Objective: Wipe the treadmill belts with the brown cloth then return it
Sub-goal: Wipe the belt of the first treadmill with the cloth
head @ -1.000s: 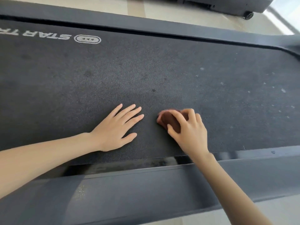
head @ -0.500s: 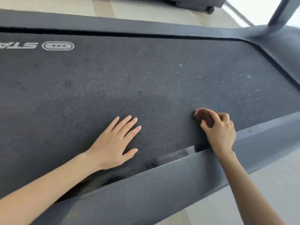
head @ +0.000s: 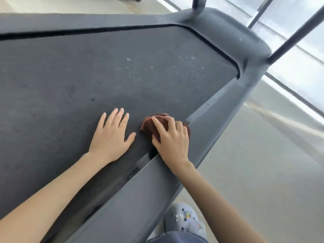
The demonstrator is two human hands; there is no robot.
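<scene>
The dark grey treadmill belt fills most of the view, with pale specks near its far right end. A bunched brown cloth lies on the belt close to the near side rail. My right hand grips the cloth from above, fingers curled over it. My left hand rests flat on the belt just left of the cloth, fingers straight and spread.
The grey side rail runs along the near edge of the belt and curves round its right end. Two dark uprights rise there. Pale floor lies to the right. My grey shoe stands beside the rail.
My right hand has slid the cloth along the belt's near edge toward the right end. My left hand followed beside it, and my view has swung right and tilted.
</scene>
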